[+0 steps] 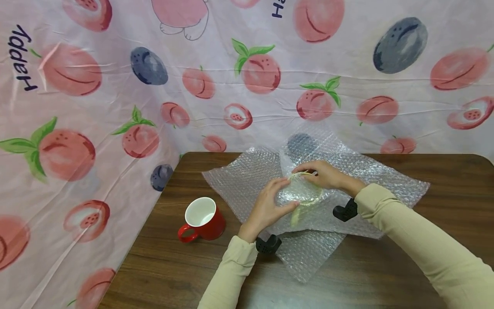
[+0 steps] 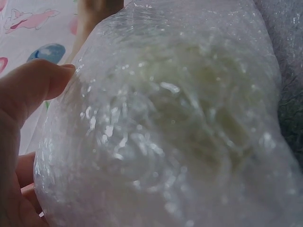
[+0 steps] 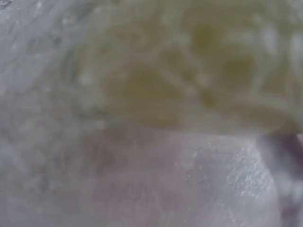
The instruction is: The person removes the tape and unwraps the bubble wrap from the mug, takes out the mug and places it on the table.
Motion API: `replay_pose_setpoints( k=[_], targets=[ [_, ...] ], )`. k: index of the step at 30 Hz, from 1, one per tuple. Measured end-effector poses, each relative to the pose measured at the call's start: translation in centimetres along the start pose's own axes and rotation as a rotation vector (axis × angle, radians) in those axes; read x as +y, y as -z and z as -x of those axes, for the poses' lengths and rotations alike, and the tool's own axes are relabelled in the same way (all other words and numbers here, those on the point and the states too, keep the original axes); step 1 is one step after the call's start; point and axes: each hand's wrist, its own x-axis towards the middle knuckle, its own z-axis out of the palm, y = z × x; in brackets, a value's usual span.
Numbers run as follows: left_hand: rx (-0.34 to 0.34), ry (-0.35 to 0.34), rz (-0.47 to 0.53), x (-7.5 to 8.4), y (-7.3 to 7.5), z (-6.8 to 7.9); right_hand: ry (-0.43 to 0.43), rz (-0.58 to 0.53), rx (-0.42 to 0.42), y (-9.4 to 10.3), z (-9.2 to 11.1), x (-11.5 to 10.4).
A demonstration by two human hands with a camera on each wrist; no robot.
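Note:
A pale yellow, round-rimmed vessel (image 1: 310,202) stands in the middle of a large sheet of clear bubble wrap (image 1: 251,180). Its exact kind is hard to tell under the plastic. My left hand (image 1: 267,208) holds its near left side, thumb and fingers spread around the wrapped curve. In the left wrist view the thumb (image 2: 54,78) presses on the bubble wrap (image 2: 123,142), with yellow-green showing through. At the far right rim, my right hand (image 1: 326,175) pinches the wrap with its fingers curled. Blurred yellow and plastic fill the right wrist view.
A red mug (image 1: 211,225) with a white inside stands left of the wrap, handle toward the left. The brown wooden table (image 1: 162,266) ends at a fruit-print cloth (image 1: 270,116) behind and at the left. Wrap corners spread toward the back and front.

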Motion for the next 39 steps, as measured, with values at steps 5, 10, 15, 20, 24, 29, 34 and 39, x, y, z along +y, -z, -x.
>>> replay_pose_setpoints(
  k=[5,10,15,20,24,29,34,39],
  targets=[
    [0.002,-0.027,-0.075,0.4,0.1,-0.1,-0.02,-0.016,0.023,0.0,0.1,0.1],
    [0.0,-0.034,-0.125,0.9,0.2,-0.2,-0.051,-0.01,0.038,0.2,0.2,-0.1],
    [0.024,-0.036,-0.121,0.9,0.0,0.0,-0.059,-0.004,0.048,0.1,0.3,-0.1],
    [0.075,-0.054,-0.107,0.8,-0.4,0.3,-0.075,-0.015,0.064,-0.1,0.3,-0.1],
    [0.115,-0.068,-0.126,0.7,-0.6,0.6,-0.096,-0.002,0.078,-0.1,0.4,-0.3],
    [0.159,-0.087,-0.132,0.6,-0.9,0.8,-0.12,0.016,0.092,-0.3,0.4,-0.5],
    [0.18,-0.107,-0.106,0.4,-1.0,1.0,-0.138,0.035,0.098,-0.5,0.3,-0.5],
    [0.185,-0.115,-0.089,0.2,-1.0,1.0,-0.146,0.033,0.099,-0.5,0.3,-0.5]
  ],
)
